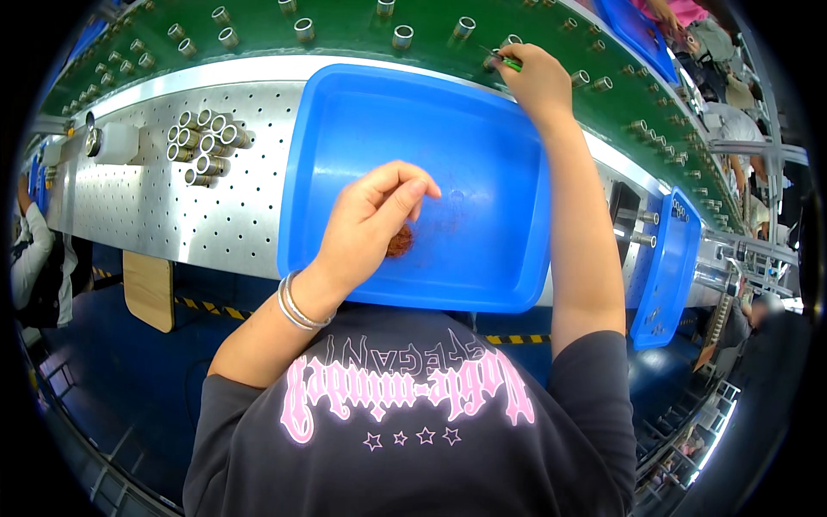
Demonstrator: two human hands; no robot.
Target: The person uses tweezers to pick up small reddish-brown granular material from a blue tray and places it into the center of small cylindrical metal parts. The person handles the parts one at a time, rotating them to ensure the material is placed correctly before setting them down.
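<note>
My right hand reaches over the green conveyor belt and is closed round a small green-handled tool. The tool's thin dark tip points left, beside a metal sleeve standing on the belt. My left hand hovers over the blue tray, its fingers curled and the thumb pressed toward them. Whatever those fingers hold, if anything, is hidden. Just under that hand, a reddish-brown clump shows in the tray, partly covered by it.
Several metal sleeves stand grouped on the perforated metal table, left of the tray. More sleeves line the belt. A translucent white container is at far left. Another blue tray stands right. Other people are at upper right.
</note>
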